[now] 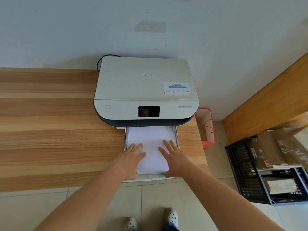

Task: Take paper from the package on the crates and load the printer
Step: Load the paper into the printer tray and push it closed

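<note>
Nearest, both hands lie flat with fingers spread, gripping nothing; the left hand (133, 155) presses the left half of the paper (150, 139) and the right hand (175, 155) the right half, most likely to keep the stack level and square while it settles. Under the palms sits the pulled-out tray (177, 135), its near lip jutting past the edge of the wooden desk (50, 130) just behind the wrists (which gives the hands room to work from above); the sheets lie inside it, between its side guides, so the loading looks almost done, with the tray not yet pushed home. Beyond the fingertips the paper runs in under the printer (145, 90); well off to the right of the right hand stand the crates (241, 172), where the package (265, 152) appears to lie.
</note>
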The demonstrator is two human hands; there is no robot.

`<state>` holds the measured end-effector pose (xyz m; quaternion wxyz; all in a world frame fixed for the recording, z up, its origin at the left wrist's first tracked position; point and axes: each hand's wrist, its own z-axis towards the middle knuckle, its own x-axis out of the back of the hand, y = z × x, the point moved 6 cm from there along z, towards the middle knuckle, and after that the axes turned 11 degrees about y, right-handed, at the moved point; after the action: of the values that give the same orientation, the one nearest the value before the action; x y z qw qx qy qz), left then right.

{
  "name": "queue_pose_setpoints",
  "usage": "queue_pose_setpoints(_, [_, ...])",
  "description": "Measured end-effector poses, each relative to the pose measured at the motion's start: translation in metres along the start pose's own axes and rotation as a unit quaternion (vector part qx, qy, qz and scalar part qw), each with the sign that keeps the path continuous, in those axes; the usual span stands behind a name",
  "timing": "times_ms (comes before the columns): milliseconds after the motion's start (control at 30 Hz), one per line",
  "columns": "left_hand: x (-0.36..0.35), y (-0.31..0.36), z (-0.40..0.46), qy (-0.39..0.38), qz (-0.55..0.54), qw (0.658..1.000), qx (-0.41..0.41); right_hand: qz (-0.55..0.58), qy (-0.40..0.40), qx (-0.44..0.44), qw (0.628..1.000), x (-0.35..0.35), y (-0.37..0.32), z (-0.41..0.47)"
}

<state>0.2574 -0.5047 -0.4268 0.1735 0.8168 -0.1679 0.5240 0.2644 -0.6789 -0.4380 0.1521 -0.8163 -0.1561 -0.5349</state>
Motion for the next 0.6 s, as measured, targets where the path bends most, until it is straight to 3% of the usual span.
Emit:
queue_pose_setpoints(267, [-0.001,-0.001,-0.001,-0.009,-0.04,0.999,0.014,0.035,-0.011,-0.01,0.999,0.005,0.001,-0.008])
queue_pose_setpoints(367, [0.003,-0.005,-0.009,0.009,-0.06,0.998,0.011,0.102,0.021,-0.028,0.994,0.024,0.007,-0.003])
queue_pose_setpoints(467, [0.013,-0.02,-0.015,0.061,-0.128,0.987,0.079,0.176,0.087,-0.087,0.977,0.045,0.027,0.007])
queue_pose_setpoints(600, [0.025,-0.048,-0.019,0.13,-0.216,0.944,0.214,0.246,0.116,-0.22,0.937,0.049,0.07,0.022])
